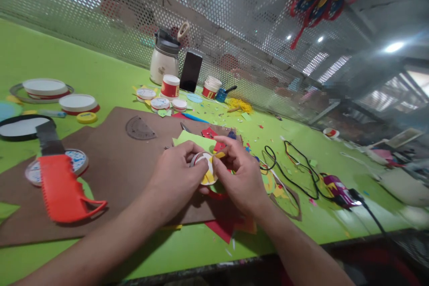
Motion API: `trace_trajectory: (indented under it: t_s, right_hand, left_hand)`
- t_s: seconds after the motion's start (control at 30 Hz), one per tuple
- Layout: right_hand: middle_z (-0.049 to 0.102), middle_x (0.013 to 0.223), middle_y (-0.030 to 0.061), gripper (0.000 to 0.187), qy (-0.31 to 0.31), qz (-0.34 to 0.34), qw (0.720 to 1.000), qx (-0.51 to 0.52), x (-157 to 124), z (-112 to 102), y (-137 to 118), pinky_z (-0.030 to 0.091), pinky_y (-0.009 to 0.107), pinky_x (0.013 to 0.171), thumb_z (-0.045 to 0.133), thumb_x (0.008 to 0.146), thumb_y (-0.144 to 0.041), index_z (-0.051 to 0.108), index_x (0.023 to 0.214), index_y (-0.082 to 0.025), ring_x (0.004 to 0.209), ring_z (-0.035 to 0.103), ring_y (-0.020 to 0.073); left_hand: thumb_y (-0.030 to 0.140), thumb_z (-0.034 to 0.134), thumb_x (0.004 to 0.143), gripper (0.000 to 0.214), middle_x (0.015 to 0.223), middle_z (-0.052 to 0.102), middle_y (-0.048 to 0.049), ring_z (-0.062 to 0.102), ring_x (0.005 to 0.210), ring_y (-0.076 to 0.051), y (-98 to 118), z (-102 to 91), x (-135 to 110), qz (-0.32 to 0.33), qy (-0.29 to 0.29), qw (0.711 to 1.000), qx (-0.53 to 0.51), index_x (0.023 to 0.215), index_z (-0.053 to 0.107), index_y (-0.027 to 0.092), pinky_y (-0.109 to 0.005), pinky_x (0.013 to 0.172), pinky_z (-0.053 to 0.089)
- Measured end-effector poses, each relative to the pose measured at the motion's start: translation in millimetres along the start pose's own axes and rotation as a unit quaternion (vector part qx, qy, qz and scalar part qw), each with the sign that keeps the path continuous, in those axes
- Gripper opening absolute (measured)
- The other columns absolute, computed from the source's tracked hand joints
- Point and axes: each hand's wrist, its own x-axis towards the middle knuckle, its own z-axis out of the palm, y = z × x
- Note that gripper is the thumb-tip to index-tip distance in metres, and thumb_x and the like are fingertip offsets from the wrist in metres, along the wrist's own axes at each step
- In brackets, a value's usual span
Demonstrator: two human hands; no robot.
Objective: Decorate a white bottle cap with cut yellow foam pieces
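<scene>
Over the brown board point(134, 165), my left hand point(181, 167) grips a small round white lid by its edge, thumb on top. Yellow pieces lie on the face of this white lid point(208, 176). My right hand point(241, 174) pinches a small yellow paper piece point(219, 155) between thumb and finger at the lid's upper right rim. A light green paper sheet point(191, 137) lies just behind both hands. Red paper point(209, 132) and other coloured scraps show around and partly under my right hand.
To the left lie an orange-handled tool point(62, 187) with a grey blade, a protractor point(139, 128) and several white lids point(78, 102). Behind stand a thermos jug point(164, 60), a phone point(191, 71) and red-and-white tubs point(170, 87). Black cable point(306, 178) loops at right.
</scene>
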Motion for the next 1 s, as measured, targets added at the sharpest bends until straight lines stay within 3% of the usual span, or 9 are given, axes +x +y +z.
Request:
trace_trajectory:
  t_s: [0.33, 0.63, 0.83, 1.0]
  right_hand:
    - [0.072, 0.093, 0.0053, 0.041, -0.02, -0.054, 0.99, -0.128, -1.5, -10.1, -7.7, 0.052, 0.033, 0.074, 0.055, 0.09, -0.023, 0.051, 0.131, -0.025, 0.081, 0.068, 0.02]
    - [0.07, 0.085, 0.0022, 0.044, -0.019, -0.04, 0.99, -0.137, -0.9, -8.6, -9.2, 0.049, 0.029, 0.066, 0.055, 0.086, -0.017, 0.052, 0.129, -0.024, 0.073, 0.065, 0.018]
    - [0.071, 0.091, 0.0027, 0.046, -0.015, -0.025, 0.99, -0.141, -1.4, -5.5, -11.0, 0.052, 0.03, 0.07, 0.055, 0.085, -0.017, 0.052, 0.13, -0.026, 0.075, 0.066, 0.018]
    - [0.069, 0.088, 0.0022, 0.045, 0.001, -0.041, 0.997, -0.062, -2.5, -12.7, -15.2, 0.055, 0.03, 0.074, 0.056, 0.084, -0.015, 0.052, 0.129, -0.021, 0.075, 0.067, 0.0157]
  left_hand:
    - [0.026, 0.059, 0.073, 0.007, 0.054, 0.055, 0.0049, 0.055, 0.04, -0.013, -4.2, 0.8, -0.2, 0.014, 0.0, 1.0, 0.019, 0.072, 0.056, 0.019, -0.028, 0.04, 0.053]
    - [0.026, 0.061, 0.071, 0.007, 0.053, 0.055, 0.0041, 0.054, 0.038, -0.013, -7.6, 2.9, 2.1, 0.01, 0.006, 1.0, 0.009, 0.072, 0.058, 0.019, -0.027, 0.038, 0.05]
    - [0.024, 0.06, 0.071, 0.005, 0.054, 0.057, 0.0034, 0.056, 0.039, -0.014, -5.5, 1.5, 3.3, 0.009, 0.003, 1.0, 0.021, 0.073, 0.059, 0.019, -0.028, 0.038, 0.05]
    - [0.023, 0.062, 0.07, 0.007, 0.056, 0.062, 0.001, 0.057, 0.038, -0.015, -5.3, -2.9, 4.3, 0.008, 0.0, 1.0, 0.002, 0.074, 0.059, 0.018, -0.027, 0.038, 0.05]
